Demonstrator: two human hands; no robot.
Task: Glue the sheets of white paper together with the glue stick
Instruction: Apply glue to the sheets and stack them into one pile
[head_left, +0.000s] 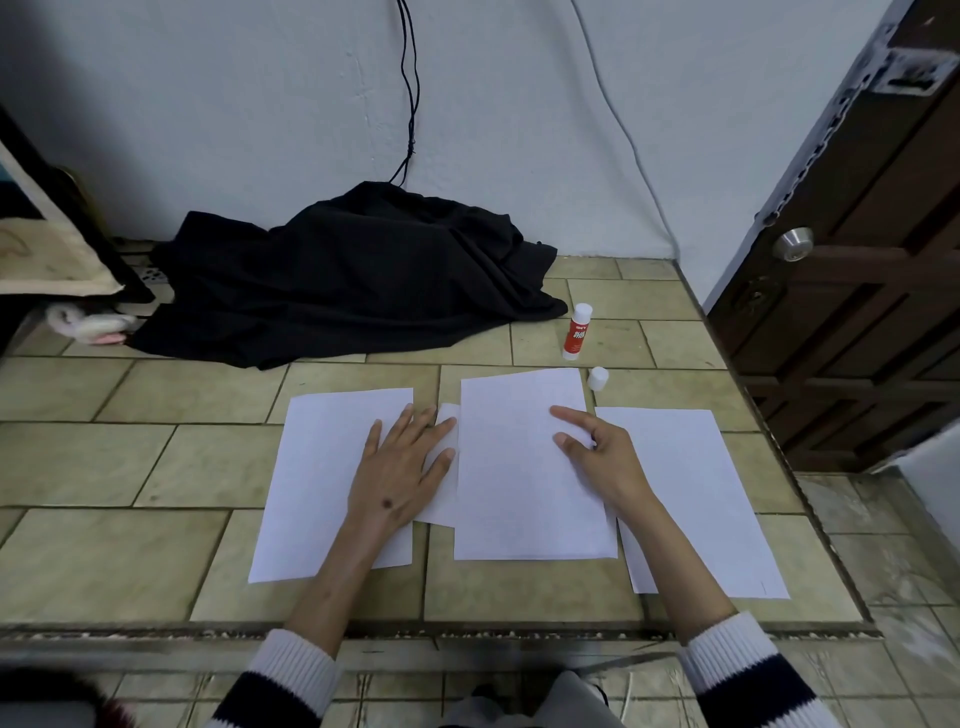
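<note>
Four white sheets are laid out on the tiled floor (208, 467), roughly in a row. The left sheet (317, 467) sits on its own. The middle sheet (519, 483) lies on top of a smaller-looking one (445, 493) that peeks out along its left edge, and the right sheet (691, 488) is tucked slightly under the middle one's right side.

Left hand (400, 467) is flat, palm down, fingers straight and spread a bit. The palm rests on the left sheet's right edge and the fingertips reach across onto the peeking sheet, right up to the middle sheet's left edge. So that grip is apart, just pressing, nothing curled around anything.

Right hand (597, 447) rests on the right part of the middle sheet. The index finger is stretched out and pointing up and left, thumb lying on the paper below it, and the other fingers look loosely folded toward the right. It doesn't seem to be pinching anything, more like pressing with the finger and thumb. Both forearms come in from the bottom, with white ribbed cuffs and dark sleeves.

The glue stick (577, 332) stands upright on the floor beyond the middle sheet's top right corner, well apart from both hands. It's red and white. Its white cap (598, 378) is off and sits just beside that same corner.

A heap of black cloth (353, 280) lies against the wall (260, 104) further back, and there's a dark wooden door (857, 260) on the right.
</note>
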